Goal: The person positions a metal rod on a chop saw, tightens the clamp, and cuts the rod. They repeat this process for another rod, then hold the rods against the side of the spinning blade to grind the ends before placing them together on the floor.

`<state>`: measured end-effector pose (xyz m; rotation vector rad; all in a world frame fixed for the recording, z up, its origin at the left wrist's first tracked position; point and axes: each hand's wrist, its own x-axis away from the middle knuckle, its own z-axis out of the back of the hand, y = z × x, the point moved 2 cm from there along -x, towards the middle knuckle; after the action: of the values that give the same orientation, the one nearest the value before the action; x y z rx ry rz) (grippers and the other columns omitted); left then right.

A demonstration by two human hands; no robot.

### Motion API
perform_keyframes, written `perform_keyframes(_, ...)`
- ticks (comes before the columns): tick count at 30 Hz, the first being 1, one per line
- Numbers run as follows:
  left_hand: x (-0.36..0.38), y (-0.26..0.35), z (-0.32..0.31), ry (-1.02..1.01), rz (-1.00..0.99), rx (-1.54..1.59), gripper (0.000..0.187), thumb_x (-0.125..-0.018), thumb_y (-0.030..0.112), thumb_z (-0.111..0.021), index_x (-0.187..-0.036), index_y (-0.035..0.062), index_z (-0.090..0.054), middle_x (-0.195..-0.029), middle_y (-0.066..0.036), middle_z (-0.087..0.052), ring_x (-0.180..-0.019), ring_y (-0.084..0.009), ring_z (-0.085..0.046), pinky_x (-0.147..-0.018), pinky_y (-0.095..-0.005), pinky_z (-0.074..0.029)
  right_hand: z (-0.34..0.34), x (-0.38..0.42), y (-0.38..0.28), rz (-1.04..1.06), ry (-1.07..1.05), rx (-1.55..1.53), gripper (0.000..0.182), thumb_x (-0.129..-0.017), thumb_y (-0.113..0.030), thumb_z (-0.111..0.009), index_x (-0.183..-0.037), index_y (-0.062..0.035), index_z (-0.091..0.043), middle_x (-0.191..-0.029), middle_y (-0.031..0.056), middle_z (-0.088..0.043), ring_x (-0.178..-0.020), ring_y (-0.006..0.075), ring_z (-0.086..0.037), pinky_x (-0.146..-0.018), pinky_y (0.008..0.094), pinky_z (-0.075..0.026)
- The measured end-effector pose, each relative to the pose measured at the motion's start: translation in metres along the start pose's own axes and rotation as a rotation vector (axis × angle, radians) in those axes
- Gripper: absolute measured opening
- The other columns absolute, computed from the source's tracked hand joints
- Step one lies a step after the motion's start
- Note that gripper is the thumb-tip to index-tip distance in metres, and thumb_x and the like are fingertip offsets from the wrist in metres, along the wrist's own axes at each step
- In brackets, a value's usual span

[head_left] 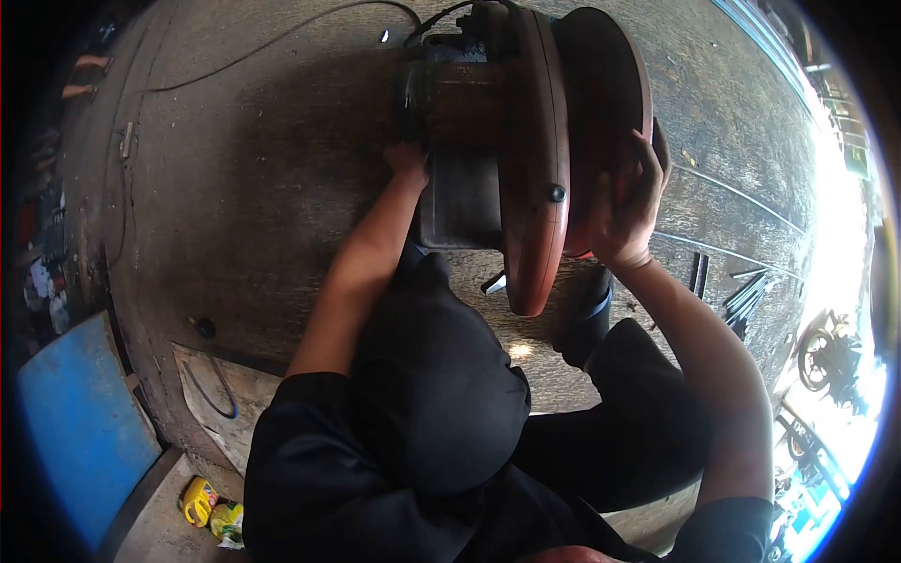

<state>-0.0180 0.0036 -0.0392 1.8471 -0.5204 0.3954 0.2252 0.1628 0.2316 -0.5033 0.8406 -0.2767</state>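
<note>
In front of me a large red machine [537,216] stands on the worn floor, with a round housing, a cylindrical motor part [465,103] and a dark box-shaped base [462,202]. My right hand [627,211] grips the wide round rim [601,84] on the machine's right side, thumb and fingers bent around its edge. At the left side of the base and motor, my left hand [409,161] touches the machine; its fingers are mostly hidden in shadow. A small black knob [557,193] sits on the red housing.
A cable [282,38] runs from the machine across the floor. Thin metal rods [737,197] and short dark bars [746,298] lie to the right. A blue panel [84,432] and a yellow package [199,500] are at lower left. My bent leg [629,413] is close below the machine.
</note>
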Motion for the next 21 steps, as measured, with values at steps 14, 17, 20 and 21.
perform_keyframes(14,0.014,0.015,-0.016,0.061,0.096,0.121,0.025,-0.085,0.001,-0.064,-0.109,0.0009,-0.059,-0.108,-0.01,-0.06,-0.092,-0.0227,-0.062,-0.073,-0.0325,-0.062,0.013,-0.14,0.006,-0.565,-0.357,-0.073,0.069,-0.078,-0.004,-0.062,-0.141,-0.0001,-0.036,-0.128,0.0277,-0.052,-0.115,0.0309,-0.056,-0.093,0.0354,-0.046)
perform_keyframes(17,0.018,0.018,-0.02,0.04,0.075,0.139,0.025,-0.085,0.001,-0.064,-0.109,0.0006,-0.057,-0.108,-0.011,-0.059,-0.092,-0.0234,-0.062,-0.072,-0.0321,-0.062,0.008,-0.137,0.009,-0.629,-0.333,0.105,0.064,-0.076,-0.006,-0.063,-0.136,0.0016,-0.042,-0.117,0.0268,-0.06,-0.106,0.0329,-0.061,-0.086,0.0359,-0.05)
perform_keyframes(20,0.023,0.021,-0.021,0.065,0.067,0.172,0.027,-0.084,-0.002,-0.064,-0.11,-0.0005,-0.055,-0.107,-0.012,-0.059,-0.093,-0.0244,-0.062,-0.072,-0.0335,-0.062,0.006,-0.129,0.012,-0.483,-0.197,0.168,0.052,-0.077,-0.01,-0.062,-0.127,0.0033,-0.052,-0.108,0.0263,-0.064,-0.1,0.0329,-0.064,-0.081,0.0371,-0.051)
perform_keyframes(21,0.023,0.021,-0.021,0.068,0.073,0.18,0.028,-0.084,-0.003,-0.064,-0.11,-0.0011,-0.055,-0.107,-0.012,-0.059,-0.092,-0.0246,-0.062,-0.072,-0.034,-0.062,0.007,-0.129,0.01,-0.437,-0.143,0.165,0.045,-0.078,-0.011,-0.062,-0.12,0.0041,-0.057,-0.105,0.0267,-0.064,-0.099,0.0323,-0.064,-0.08,0.0378,-0.05)
